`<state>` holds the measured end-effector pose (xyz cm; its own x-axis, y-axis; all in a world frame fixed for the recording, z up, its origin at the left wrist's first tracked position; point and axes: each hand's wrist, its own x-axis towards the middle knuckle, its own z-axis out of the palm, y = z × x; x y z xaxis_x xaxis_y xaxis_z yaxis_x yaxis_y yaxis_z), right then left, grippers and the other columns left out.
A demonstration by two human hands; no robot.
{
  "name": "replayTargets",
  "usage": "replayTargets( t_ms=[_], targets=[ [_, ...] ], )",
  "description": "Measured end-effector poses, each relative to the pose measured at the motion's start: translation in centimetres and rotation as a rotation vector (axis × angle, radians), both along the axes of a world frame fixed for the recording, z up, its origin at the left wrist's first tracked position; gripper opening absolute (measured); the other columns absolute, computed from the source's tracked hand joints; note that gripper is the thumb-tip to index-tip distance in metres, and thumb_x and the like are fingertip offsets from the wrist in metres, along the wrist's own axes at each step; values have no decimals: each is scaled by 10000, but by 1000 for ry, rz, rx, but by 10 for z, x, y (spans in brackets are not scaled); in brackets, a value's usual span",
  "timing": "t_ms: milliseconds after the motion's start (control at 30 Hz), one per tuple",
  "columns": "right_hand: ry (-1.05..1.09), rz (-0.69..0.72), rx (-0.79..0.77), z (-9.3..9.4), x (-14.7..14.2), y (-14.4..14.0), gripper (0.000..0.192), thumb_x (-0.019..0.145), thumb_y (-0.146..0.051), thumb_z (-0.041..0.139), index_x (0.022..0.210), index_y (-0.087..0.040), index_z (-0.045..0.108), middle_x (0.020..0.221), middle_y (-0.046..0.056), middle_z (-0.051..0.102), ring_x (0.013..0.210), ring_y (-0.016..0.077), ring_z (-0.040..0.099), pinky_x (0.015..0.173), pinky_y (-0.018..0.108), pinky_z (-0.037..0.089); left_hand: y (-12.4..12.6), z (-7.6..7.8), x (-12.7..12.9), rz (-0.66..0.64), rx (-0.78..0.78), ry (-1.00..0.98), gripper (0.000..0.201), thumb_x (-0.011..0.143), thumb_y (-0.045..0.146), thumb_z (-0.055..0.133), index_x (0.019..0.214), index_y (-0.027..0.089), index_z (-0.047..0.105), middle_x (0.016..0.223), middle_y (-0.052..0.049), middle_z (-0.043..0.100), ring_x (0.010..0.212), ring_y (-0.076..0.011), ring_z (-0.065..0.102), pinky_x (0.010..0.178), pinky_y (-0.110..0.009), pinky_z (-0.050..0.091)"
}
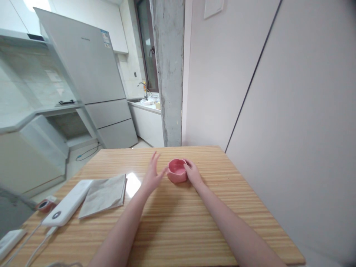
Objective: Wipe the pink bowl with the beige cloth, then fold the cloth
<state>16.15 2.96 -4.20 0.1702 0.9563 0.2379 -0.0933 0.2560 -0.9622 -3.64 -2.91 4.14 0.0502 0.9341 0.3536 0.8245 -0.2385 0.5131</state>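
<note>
A pink ashtray (177, 178) with notches in its rim is near the far side of the wood-grain table (178, 230). On its right side my right hand (194, 175) is closed over the rim, thumb toward the inside and the other fingers around the outer wall, partly hidden. To the left of it, my left hand (152, 175) is open with fingers spread and slightly blurred. The left thumb reaches close to the ashtray's left wall; whether it touches, I cannot tell.
A folded grey cloth (104, 196) lies left of my left forearm, beside a white power bank (68, 205) with a cable plugged in. A roll of tape (46, 205) sits near the left edge. Beyond the table stand a fridge (83, 63) and a bare pillar (170, 74).
</note>
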Motion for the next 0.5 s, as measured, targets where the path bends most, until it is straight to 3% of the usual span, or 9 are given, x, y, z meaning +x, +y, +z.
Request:
replayTargets(
  t_ms=[100, 167, 233, 333, 500],
  targets=[
    [-3, -4, 3, -1, 0, 1, 294, 720, -326, 605, 976, -196, 665, 1073, 82, 692, 1033, 227, 621, 996, 401, 432, -10, 8, -69, 334, -81, 23, 439, 883, 226, 337, 1295, 207, 487, 1228, -89, 606, 1135, -245, 562, 962, -396, 445],
    [-3, -15, 2, -1, 0, 2, 324, 719, -365, 608, 979, -182, 668, 1071, 93, 692, 1027, 231, 623, 984, 398, 438, -22, 5, -112, 535, -139, 191, 453, 864, 176, 321, 1282, 156, 494, 1187, -139, 614, 1071, -292, 585, 902, -433, 453],
    [-10, -26, -3, -1, 0, 3, 345, 735, -419, 591, 959, -172, 678, 1051, 98, 699, 1020, 230, 623, 976, 390, 439, -36, -1, -142, 649, -200, 360, 494, 842, 184, 363, 1326, 146, 455, 1212, -184, 579, 1070, -332, 574, 854, -452, 458],
    [-16, -28, 2, 1, 2, 3, 366, 771, -474, 541, 918, -175, 689, 1025, 94, 708, 1019, 220, 622, 980, 372, 430, -51, -8, -158, 719, -296, 465, 556, 864, 327, 385, 1381, 124, 381, 1232, -224, 537, 1069, -377, 558, 810, -465, 463],
    [-15, -43, -14, 4, 2, -1, 424, 802, -523, 481, 934, -175, 684, 1032, 90, 704, 1027, 216, 616, 978, 364, 423, -47, -16, -148, 717, -356, 419, 770, 833, 561, 388, 1452, 132, 229, 1237, -231, 541, 1094, -409, 540, 849, -526, 435]
  ],
)
